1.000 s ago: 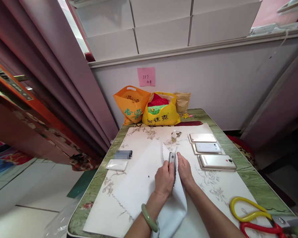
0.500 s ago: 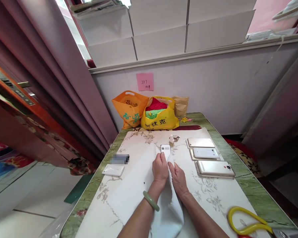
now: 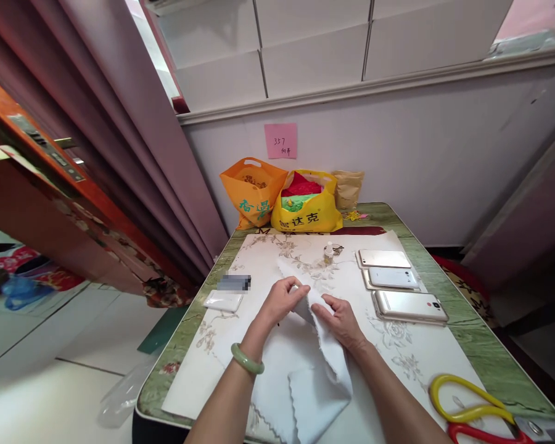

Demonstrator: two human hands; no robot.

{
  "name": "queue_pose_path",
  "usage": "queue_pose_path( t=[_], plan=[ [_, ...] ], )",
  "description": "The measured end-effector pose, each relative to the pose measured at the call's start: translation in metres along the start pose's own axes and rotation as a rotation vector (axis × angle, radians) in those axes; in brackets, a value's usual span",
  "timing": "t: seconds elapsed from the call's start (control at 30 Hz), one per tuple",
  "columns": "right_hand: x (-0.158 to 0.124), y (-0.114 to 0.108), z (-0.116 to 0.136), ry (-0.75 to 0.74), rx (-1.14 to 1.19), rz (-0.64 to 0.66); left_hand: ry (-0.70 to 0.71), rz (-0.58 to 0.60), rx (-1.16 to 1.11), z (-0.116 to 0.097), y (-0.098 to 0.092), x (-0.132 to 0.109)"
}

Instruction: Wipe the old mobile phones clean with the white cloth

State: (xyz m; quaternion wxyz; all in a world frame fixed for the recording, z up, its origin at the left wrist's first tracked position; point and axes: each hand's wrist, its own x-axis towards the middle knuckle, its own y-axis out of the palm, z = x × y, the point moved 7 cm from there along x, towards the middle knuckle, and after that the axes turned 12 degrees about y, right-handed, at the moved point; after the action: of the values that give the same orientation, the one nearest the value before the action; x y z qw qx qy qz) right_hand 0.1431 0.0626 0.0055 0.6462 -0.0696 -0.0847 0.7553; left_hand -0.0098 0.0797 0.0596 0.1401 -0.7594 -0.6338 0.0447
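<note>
Green marbling covers the counter [image 3: 374,216], and on its cream flower-printed sheet [image 3: 393,345] lies a white cloth [image 3: 321,394] with zigzag edges, its raised folds pinched by the person's left hand [image 3: 284,302] and right hand [image 3: 341,322], close together. Right of the cloth are smooth phones [image 3: 411,306] and scissors [image 3: 474,409] with yellow and red looped handles; left of it are a shiny white phone [image 3: 222,301] and, farther off, a mauve curtain [image 3: 120,105] in long pleats. Beyond it stand a small bottle [image 3: 328,253] and, farther back, a yellow bag [image 3: 308,219] holding red and green pieces [image 3: 304,185], between an orange bag [image 3: 254,192] and a brown packet [image 3: 349,188].
</note>
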Motion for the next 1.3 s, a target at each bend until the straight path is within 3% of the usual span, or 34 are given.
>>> queue_pose_path(
  t=[0.1,0.2,0.43,0.5,0.57,0.7,0.83,0.97,1.17,1.3],
  plan=[
    [-0.002,0.000,-0.003,0.003,-0.005,-0.027,-0.027,0.074,0.038,0.001,0.003,-0.005],
    [0.000,-0.005,-0.007,0.037,0.045,-0.104,-0.084,-0.007,-0.028,0.014,0.007,-0.016],
    [0.003,-0.010,-0.013,0.084,0.195,-0.229,-0.125,-0.540,-0.229,0.041,0.018,-0.034],
    [0.003,-0.010,-0.014,0.082,0.202,-0.250,-0.143,-0.631,-0.218,0.043,0.025,-0.039],
    [0.003,-0.014,-0.017,0.113,0.216,-0.295,-0.131,-0.609,-0.213,0.042,0.036,-0.041],
    [0.002,-0.028,-0.024,0.188,0.254,-0.410,-0.110,-0.342,-0.224,0.036,0.063,-0.045],
    [0.001,-0.027,-0.022,0.165,0.285,-0.392,0.046,-0.187,0.006,0.020,0.067,-0.045],
    [0.000,-0.018,-0.021,0.153,0.227,-0.379,0.110,-0.267,0.229,0.013,0.059,-0.040],
    [0.003,-0.014,-0.023,0.191,0.116,-0.362,-0.010,-0.320,0.433,0.009,0.057,-0.027],
    [-0.002,-0.001,-0.017,0.131,-0.046,-0.309,-0.073,-0.356,0.548,0.002,0.044,-0.011]
  ],
)
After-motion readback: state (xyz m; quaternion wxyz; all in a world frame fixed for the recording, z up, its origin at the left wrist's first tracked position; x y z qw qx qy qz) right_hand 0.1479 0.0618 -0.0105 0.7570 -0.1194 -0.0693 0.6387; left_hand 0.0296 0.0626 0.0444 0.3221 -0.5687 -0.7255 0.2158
